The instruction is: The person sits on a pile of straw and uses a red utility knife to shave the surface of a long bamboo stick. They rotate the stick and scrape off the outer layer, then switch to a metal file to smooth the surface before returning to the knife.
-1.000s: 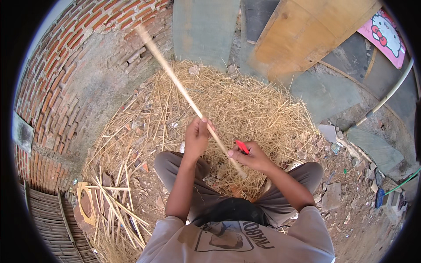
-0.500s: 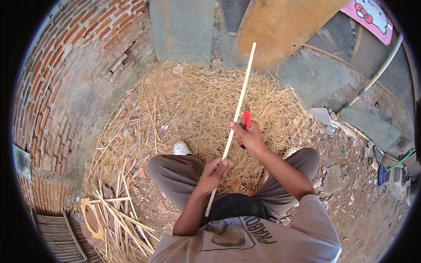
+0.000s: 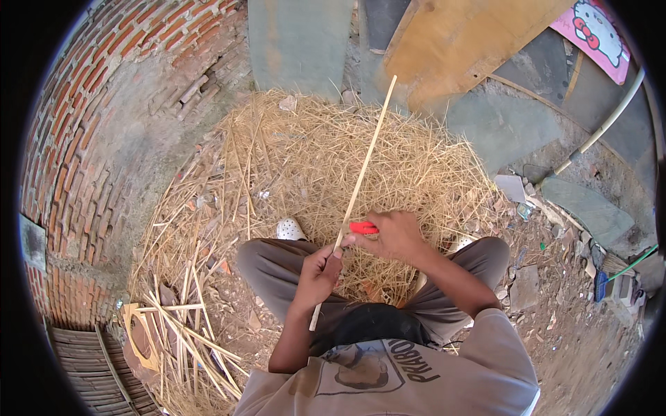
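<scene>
A long pale bamboo strip (image 3: pixel 370 156) slants up and away across my lap. My left hand (image 3: pixel 320 272) is closed round its lower part, with a short end showing below the fist. My right hand (image 3: pixel 395 236) grips a red-handled knife (image 3: pixel 363 227), and its thumb and fingers meet the strip just above my left hand. The knife's blade cannot be made out here. Under the strip's upper part lies a wide heap of thin bamboo shavings (image 3: pixel 305 163).
Cut bamboo strips (image 3: pixel 187 340) lie in a pile at lower left. A brick wall (image 3: pixel 83 159) rises on the left. Flat boards (image 3: pixel 298 48) lean at the back. A pale pipe (image 3: pixel 602 132) and rubble (image 3: pixel 524 288) are on the right. White clogs (image 3: pixel 290 229) are by my knees.
My right hand has moved down along the strip to my left hand, and the knife has turned from upright to sideways. The strip and left hand have shifted slightly left.
</scene>
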{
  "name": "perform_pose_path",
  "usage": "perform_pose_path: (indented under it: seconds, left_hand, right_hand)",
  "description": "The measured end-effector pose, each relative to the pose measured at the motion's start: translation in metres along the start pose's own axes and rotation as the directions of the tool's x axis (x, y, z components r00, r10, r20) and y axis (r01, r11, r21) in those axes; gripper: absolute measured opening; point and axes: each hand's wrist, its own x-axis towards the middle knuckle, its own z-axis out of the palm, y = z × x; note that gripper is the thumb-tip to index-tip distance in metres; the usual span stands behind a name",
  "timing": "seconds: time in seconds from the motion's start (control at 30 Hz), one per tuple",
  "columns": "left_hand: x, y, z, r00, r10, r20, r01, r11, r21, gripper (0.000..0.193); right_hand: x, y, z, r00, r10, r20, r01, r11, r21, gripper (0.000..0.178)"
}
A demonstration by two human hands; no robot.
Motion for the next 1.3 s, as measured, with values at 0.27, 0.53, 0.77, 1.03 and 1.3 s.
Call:
perform_pose_path:
  seconds: [0.27, 0.53, 0.77, 1.03, 1.3]
  left_hand:
    - [-0.026, 0.014, 0.010, 0.967, 0.231, -0.107, -0.177, 0.913, 0.367, 0.029]
    - [-0.042, 0.020, 0.005, 0.963, 0.236, -0.127, -0.148, 0.862, 0.485, 0.023]
    - [-0.045, 0.019, 0.014, 0.944, 0.313, -0.108, -0.179, 0.756, 0.629, 0.023]
    - [-0.086, 0.000, 0.016, 0.977, 0.207, 0.042, -0.192, 0.788, 0.585, 0.019]
    - [-0.091, -0.006, 0.009, 0.988, -0.141, -0.055, 0.141, 0.990, -0.004, 0.029]
  right_hand:
    - [0.024, 0.026, -0.003, 0.994, 0.045, -0.101, -0.056, 0.992, -0.110, 0.068]
    - [0.043, 0.037, -0.015, 0.990, -0.076, -0.121, 0.052, 0.979, -0.195, 0.074]
    - [0.043, 0.056, -0.001, 0.973, -0.098, -0.210, 0.057, 0.980, -0.193, 0.074]
    - [0.067, 0.171, -0.043, 0.821, 0.535, -0.199, -0.563, 0.817, -0.126, 0.083]
    - [0.053, 0.142, -0.056, 0.809, 0.568, -0.151, -0.563, 0.823, 0.076, 0.081]
